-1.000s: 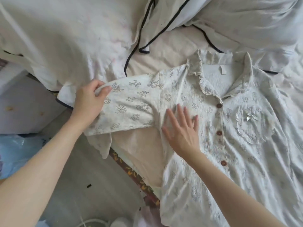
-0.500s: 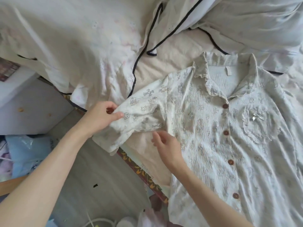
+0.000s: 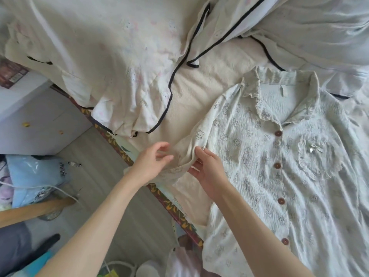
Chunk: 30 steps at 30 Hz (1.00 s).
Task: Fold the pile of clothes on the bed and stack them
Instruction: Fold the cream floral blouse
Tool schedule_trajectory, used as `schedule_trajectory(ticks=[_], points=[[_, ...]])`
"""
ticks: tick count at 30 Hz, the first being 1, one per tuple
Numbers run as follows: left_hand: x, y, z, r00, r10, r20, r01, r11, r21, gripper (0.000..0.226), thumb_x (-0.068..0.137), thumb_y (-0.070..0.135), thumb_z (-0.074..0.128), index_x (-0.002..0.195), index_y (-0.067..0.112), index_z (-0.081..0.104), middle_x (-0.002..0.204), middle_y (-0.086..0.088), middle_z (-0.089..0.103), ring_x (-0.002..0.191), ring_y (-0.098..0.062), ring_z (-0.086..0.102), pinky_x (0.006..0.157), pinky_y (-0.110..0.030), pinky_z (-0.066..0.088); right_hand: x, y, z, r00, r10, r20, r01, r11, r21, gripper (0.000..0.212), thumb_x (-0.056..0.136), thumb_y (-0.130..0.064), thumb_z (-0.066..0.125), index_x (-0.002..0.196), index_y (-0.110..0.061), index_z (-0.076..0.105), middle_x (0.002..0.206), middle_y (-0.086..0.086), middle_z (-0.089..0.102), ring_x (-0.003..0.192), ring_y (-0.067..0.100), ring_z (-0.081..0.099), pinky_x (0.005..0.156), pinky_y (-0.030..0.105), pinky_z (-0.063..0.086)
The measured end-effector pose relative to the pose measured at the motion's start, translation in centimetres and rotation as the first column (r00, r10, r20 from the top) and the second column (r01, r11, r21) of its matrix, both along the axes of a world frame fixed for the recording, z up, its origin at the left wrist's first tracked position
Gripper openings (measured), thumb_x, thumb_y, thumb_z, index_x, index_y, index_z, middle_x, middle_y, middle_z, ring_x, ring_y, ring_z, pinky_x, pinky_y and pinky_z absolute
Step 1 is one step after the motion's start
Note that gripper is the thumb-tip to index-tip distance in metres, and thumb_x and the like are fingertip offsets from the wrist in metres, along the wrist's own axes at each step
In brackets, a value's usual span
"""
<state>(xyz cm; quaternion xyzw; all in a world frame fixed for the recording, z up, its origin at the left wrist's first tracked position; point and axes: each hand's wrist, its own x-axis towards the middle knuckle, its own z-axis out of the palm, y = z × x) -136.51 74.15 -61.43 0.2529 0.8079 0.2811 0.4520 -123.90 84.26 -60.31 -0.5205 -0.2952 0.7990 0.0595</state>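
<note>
A pale printed pyjama shirt with brown buttons, a frilled collar and a lace chest pocket lies face up on the bed. Its left sleeve is bunched near the bed's edge. My right hand pinches the sleeve, thumb on top and fingers beneath. My left hand hovers at the sleeve's cuff end with fingers loosely curled and spread; the cuff hangs under its palm.
A cream garment with dark piping sprawls across the bed's upper left, and more pale cloth is heaped at the top right. The beige sheet shows between them. The bed's patterned edge runs diagonally above the grey floor, white cabinet and blue bag.
The sleeve has been drawn in toward the shirt body and is now bunched. My right hand left the shirt front and took hold of the sleeve. My left hand's grip has loosened.
</note>
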Motion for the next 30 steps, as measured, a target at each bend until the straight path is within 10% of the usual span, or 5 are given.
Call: schedule_trajectory(ticks=[7, 11, 17, 24, 30], points=[[1.1, -1.6, -1.6, 0.997, 0.059, 0.058, -0.059, 0.998, -0.016, 0.031, 0.088, 0.031, 0.064, 0.115, 0.025, 0.049, 0.109, 0.014, 0.056, 0.092, -0.007, 0.062, 0.076, -0.020, 0.049, 0.7, 0.5, -0.3, 0.998, -0.025, -0.056, 0.024, 1.000, -0.019, 0.029, 0.099, -0.010, 0.046, 0.069, -0.010, 0.049, 0.071, 0.007, 0.066, 0.074, 0.020, 0.067, 0.075, 0.031, 0.053], [1.5, -2.8, -2.2, 0.997, 0.038, 0.066, -0.034, 0.997, -0.067, 0.042, 0.092, 0.025, 0.060, 0.130, 0.022, 0.046, 0.123, 0.006, 0.050, 0.086, -0.009, 0.063, 0.064, -0.014, 0.049, 2.1, 0.4, -0.8, 0.985, 0.020, 0.173, -0.043, 0.990, 0.132, 0.030, 0.097, -0.011, 0.045, 0.068, -0.012, 0.041, 0.070, 0.013, 0.048, 0.068, 0.022, 0.056, 0.070, 0.029, 0.050], [5.7, -3.2, -3.3, 0.998, 0.013, -0.065, -0.015, 1.000, -0.022, 0.054, 0.087, 0.033, 0.065, 0.130, 0.021, 0.035, 0.117, 0.014, 0.043, 0.107, -0.004, 0.044, 0.089, -0.023, 0.035, 5.8, -0.2, -1.9, 0.937, -0.086, 0.340, 0.046, 0.991, 0.124, 0.023, 0.098, -0.007, 0.045, 0.078, -0.004, 0.056, 0.089, 0.021, 0.060, 0.086, 0.027, 0.063, 0.087, 0.037, 0.053], [9.1, -4.4, -4.8, 0.935, -0.045, -0.351, 0.034, 0.999, -0.037, 0.040, 0.087, 0.027, 0.066, 0.121, 0.012, 0.052, 0.114, -0.001, 0.054, 0.110, -0.020, 0.050, 0.092, -0.039, 0.039, 4.2, 0.3, -2.4, 0.815, -0.072, 0.574, -0.284, 0.815, 0.505, 0.058, 0.081, -0.061, 0.058, 0.115, -0.016, 0.048, 0.093, -0.003, 0.057, 0.081, 0.010, 0.057, 0.065, 0.024, 0.040], [9.3, -3.2, -3.5, 0.829, -0.121, -0.546, 0.230, 0.964, 0.134, 0.027, 0.078, 0.009, 0.075, 0.104, 0.009, 0.068, 0.085, -0.005, 0.053, 0.081, -0.024, 0.055, 0.075, -0.037, 0.046, 1.8, 3.5, -2.9, 0.717, 0.059, 0.694, -0.453, 0.796, 0.401, 0.013, 0.091, -0.016, 0.049, 0.096, -0.004, 0.053, 0.090, 0.009, 0.058, 0.082, 0.025, 0.058, 0.073, 0.039, 0.050]])
